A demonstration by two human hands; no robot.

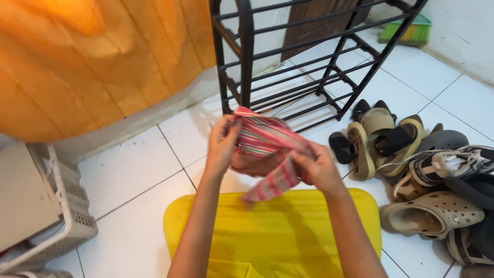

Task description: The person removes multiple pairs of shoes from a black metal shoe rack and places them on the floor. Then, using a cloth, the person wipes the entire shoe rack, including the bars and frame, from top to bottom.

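Cloth [265, 149] bunched crosswise between both hands

Cloth [265, 149] between both hands, rack [309, 62] behind, shoes [411, 164] right (basket [67, 206] left)

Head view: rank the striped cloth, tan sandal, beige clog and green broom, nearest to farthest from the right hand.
1. Striped cloth, held in the right hand.
2. Tan sandal, just right of it.
3. Beige clog, lower right.
4. Green broom, top right, by the wall.
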